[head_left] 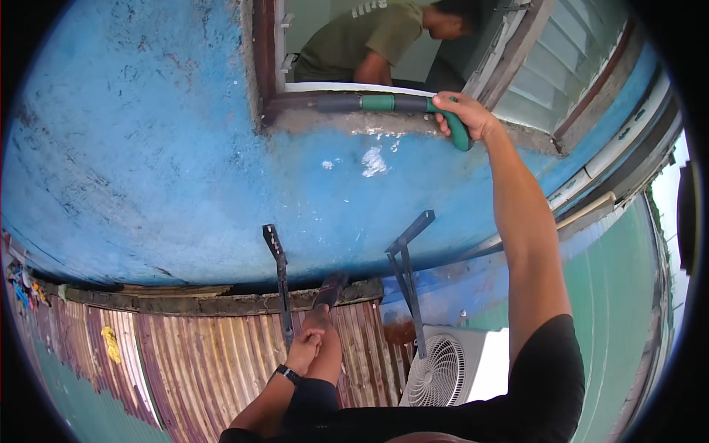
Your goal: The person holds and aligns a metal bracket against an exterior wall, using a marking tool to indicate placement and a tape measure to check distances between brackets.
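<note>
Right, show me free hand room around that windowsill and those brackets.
Free: the blue wall below the windowsill, above the left bracket and right bracket; corrugated roofing between the yellow bundle and left bracket. Crowded: along the windowsill, where the right hand grips the green tool; beside the left bracket, near the left hand.

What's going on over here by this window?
The person's right hand grips a tool by its green handle, with its length along the windowsill. Their left hand is down by a leg. Indoors, another person leans forward. Below, two black brackets jut from the blue wall.
</note>
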The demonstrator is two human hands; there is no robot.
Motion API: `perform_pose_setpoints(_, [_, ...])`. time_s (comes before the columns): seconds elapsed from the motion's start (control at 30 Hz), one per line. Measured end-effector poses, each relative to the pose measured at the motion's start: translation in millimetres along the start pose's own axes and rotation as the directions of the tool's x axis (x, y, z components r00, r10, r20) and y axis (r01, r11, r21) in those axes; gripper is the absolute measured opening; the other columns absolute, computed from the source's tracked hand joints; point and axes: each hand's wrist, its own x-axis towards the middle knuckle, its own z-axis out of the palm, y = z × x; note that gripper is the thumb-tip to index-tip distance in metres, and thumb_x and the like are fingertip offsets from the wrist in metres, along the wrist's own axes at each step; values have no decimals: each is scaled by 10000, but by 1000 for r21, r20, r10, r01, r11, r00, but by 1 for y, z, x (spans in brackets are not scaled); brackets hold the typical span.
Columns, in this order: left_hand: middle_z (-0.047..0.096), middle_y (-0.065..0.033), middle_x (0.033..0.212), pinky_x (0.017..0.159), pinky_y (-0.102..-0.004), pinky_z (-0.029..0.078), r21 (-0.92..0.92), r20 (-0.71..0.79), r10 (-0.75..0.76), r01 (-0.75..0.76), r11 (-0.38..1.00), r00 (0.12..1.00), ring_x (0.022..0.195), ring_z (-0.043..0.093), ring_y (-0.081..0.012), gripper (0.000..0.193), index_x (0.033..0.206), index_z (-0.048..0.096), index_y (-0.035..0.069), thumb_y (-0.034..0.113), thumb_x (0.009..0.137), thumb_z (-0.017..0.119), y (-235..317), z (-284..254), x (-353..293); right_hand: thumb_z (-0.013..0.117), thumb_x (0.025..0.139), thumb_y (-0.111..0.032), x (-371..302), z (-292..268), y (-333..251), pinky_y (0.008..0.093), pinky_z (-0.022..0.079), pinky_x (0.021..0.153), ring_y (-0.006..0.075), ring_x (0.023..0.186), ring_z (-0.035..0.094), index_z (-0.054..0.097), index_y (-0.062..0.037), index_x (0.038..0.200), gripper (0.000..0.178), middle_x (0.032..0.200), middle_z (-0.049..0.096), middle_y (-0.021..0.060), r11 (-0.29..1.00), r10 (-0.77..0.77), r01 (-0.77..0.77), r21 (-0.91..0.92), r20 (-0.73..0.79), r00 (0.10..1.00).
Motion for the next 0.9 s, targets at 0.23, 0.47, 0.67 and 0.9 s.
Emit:
perform_pose_setpoints(0.23, [562,4,765,531,-221,409,-69,-36,-1,-2,998,999,588,491,-71,177,1104,663,11,104,1037,527,-11,-4,12,739,916,-476,21,-1,16,352,540,719,209,781,666,588,-59,1128,492,916,678,100,852,-291,157,-499,-203,935])
perform_pose_setpoints(0.47, [560,5,758,516,-229,401,-190,-26,0,-5,982,1000,570,496,-72,178,1096,666,22,127,1043,533,-2,3,2,524,904,-740,6,27,26,515,481,991,419,1194,599,496,-148,1433,794,1258,614,249,331,-511,-142,-933,-304,804])
perform_pose_setpoints(0.67, [550,13,769,544,-238,405,-158,-32,-6,1,987,999,596,499,-82,166,1115,654,53,156,1036,551,0,1,-13,555,903,-715,-2,42,43,589,419,1029,433,1258,552,455,-202,1486,783,1358,537,238,298,-558,-225,-928,-361,747])
perform_pose_setpoints(0.9, [537,36,769,547,-221,388,-120,-16,129,-130,984,992,608,487,-60,175,1113,658,57,188,1040,568,38,32,-29,561,898,-712,-17,53,44,592,389,1063,398,1351,480,424,-241,1515,788,1474,483,174,198,-593,-326,-925,-377,711])
